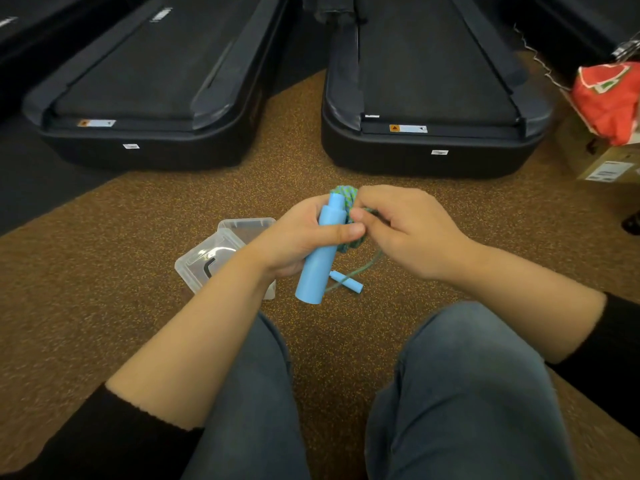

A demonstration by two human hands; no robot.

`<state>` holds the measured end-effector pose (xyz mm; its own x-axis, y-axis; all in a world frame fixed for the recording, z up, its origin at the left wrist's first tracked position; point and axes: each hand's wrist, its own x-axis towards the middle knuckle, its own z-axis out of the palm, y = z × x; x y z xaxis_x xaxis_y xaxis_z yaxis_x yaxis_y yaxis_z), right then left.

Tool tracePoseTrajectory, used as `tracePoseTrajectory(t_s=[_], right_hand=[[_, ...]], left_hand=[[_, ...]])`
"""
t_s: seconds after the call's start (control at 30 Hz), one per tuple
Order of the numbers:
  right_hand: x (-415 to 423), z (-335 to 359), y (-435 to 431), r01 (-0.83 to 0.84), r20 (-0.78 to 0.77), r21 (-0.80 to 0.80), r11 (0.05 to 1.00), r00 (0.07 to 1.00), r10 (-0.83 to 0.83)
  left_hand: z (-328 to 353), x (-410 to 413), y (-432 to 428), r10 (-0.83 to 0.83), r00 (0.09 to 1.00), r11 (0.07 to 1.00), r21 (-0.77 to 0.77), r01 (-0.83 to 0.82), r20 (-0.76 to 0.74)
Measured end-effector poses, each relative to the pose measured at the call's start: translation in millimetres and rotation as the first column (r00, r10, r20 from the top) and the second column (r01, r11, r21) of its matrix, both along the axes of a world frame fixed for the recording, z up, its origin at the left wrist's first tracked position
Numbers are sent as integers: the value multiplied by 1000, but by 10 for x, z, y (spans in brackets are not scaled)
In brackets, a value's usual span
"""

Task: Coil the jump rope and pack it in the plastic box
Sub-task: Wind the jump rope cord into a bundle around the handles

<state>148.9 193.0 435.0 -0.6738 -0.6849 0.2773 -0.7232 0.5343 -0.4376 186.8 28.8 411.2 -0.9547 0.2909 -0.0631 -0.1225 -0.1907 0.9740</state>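
My left hand (301, 237) grips a light blue jump rope handle (320, 261), held nearly upright with its thumb across it. Blue-green rope (344, 195) is wound in loops around the handle's top. My right hand (398, 230) pinches the rope beside those loops. A loose strand (367, 268) hangs down to the second blue handle (346, 280), which lies on the floor. The clear plastic box (247, 225) stands open on the floor just left of my left wrist, with its lid (207, 259) leaning beside it.
Two black treadmill decks (152, 98) (433, 98) lie ahead across the speckled brown floor. A cardboard box (602, 164) with a red bag (609, 95) on it sits at the right. My knees in jeans (467, 393) fill the foreground.
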Motion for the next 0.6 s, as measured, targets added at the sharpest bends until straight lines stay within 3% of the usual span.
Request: tracePoseTrajectory(t_s=[0.2,0.43,0.6], right_hand=[[-102,27,-20,-40,-107,131,991,993,54],[-190,35,-81,-56,-201,67,996,977,69],[-302,74,-164,-108,-6,-5,994,994,108]], left_hand=[[-10,48,22,-67,998,998,-19,67,2],[-15,105,16,-184,983,983,-21,184,-4],[51,118,56,-182,983,982,-66,180,-35]])
